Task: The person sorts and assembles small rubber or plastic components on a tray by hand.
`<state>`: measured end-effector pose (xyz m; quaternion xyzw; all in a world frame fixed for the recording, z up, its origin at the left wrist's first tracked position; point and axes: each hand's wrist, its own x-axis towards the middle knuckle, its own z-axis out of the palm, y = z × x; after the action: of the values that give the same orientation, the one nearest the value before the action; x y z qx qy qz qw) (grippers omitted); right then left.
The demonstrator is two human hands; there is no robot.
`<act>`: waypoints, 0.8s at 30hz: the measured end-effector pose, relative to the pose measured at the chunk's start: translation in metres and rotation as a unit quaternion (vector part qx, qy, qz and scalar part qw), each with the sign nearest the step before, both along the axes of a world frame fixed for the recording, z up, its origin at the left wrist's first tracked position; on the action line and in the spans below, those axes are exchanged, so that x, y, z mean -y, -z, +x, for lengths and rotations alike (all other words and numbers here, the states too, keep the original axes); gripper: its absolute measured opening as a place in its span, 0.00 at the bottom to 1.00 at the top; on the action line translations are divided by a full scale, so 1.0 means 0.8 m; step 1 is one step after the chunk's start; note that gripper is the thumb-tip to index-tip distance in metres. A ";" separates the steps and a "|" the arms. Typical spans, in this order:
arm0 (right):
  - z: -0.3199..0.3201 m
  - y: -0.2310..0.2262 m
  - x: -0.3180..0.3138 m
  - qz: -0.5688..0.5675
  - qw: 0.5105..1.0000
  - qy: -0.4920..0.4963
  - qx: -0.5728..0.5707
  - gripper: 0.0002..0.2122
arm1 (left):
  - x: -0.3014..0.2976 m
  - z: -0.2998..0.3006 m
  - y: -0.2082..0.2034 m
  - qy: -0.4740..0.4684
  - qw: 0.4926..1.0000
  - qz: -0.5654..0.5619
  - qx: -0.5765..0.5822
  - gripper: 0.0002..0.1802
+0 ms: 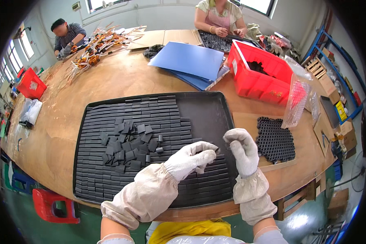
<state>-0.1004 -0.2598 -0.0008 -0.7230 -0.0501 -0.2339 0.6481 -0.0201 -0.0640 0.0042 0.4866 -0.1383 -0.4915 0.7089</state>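
Note:
My left hand (193, 157), in a white glove with a pale sleeve cover, reaches over the right part of a black tray (203, 109). Its fingers are closed, with a small black piece (217, 151) showing at their tips. Just to the right, my gloved right hand (243, 151) hovers by the tray's right edge, fingers curled together; whatever they might hold is hidden. Rows of flat black strips (105, 171) line much of the tray. On top of them lies a loose heap of small black square pieces (130, 154), a few of them curled.
Right of the tray, a honeycomb-like block of black rings (275, 140) rests on cardboard. Behind are a red bin (258, 83), bubble wrap (295, 103) and blue sheets (187, 61). Two people work across the table, one beside a pile of orange-and-white parts (93, 57). A red stool (55, 207) stands lower left.

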 end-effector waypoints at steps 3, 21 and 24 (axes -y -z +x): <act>-0.011 -0.005 0.012 -0.073 0.993 0.091 -0.006 0.09 | 0.002 0.000 0.004 0.004 1.000 0.007 0.018 0.17; -0.075 -0.009 -0.054 -0.384 0.899 0.211 0.002 0.20 | 0.009 -0.021 0.012 0.093 0.994 0.026 0.057 0.21; -0.083 -0.010 -0.058 -0.380 0.900 0.215 0.002 0.20 | 0.009 -0.025 0.013 0.104 0.993 0.018 0.053 0.21</act>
<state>-0.1671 -0.2135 0.0073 -0.9069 0.0201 -0.3326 0.2578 -0.0405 -0.0715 -0.0066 0.5080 -0.2166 -0.5383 0.6366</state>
